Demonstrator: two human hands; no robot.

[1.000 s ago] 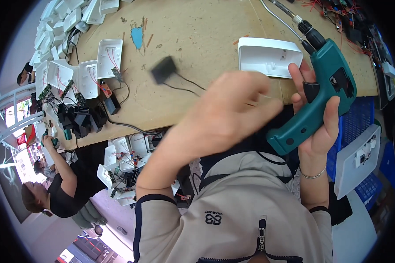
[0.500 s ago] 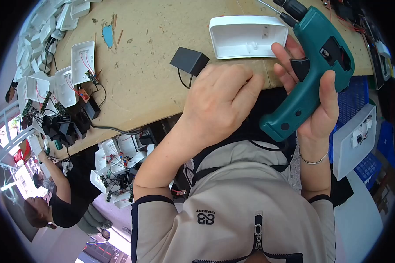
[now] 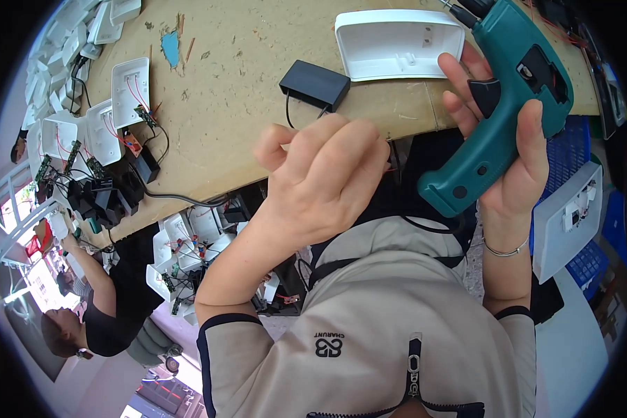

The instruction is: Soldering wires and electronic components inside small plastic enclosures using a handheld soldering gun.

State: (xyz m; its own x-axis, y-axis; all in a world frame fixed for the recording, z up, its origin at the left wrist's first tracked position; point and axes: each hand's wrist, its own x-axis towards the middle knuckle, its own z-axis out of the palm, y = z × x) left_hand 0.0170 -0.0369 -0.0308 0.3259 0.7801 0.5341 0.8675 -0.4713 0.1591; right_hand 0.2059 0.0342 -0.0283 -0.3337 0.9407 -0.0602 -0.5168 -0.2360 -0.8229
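Note:
My right hand (image 3: pixel 519 164) grips a teal power screwdriver (image 3: pixel 519 87) by its handle, bit pointing up and left toward the table. A white plastic cover (image 3: pixel 397 45) lies hollow side up just left of the bit. Next to it sits a small black box (image 3: pixel 313 83) with a thin black wire running toward me. My left hand (image 3: pixel 327 181) hovers in front of the wooden table (image 3: pixel 244 63) edge, just below the black box, with fingers curled in. Nothing shows inside it.
White housings with red wires and small circuit boards (image 3: pixel 129 90) line the table's left side, beside a cluster of black boxes (image 3: pixel 108 198). A blue crate (image 3: pixel 571 153) and a white panel (image 3: pixel 568 219) sit at my right. Another person (image 3: pixel 97 306) works at lower left.
My left hand has drawn back from above the black box toward the table's near edge and curled shut. The screwdriver stays gripped in my right hand.

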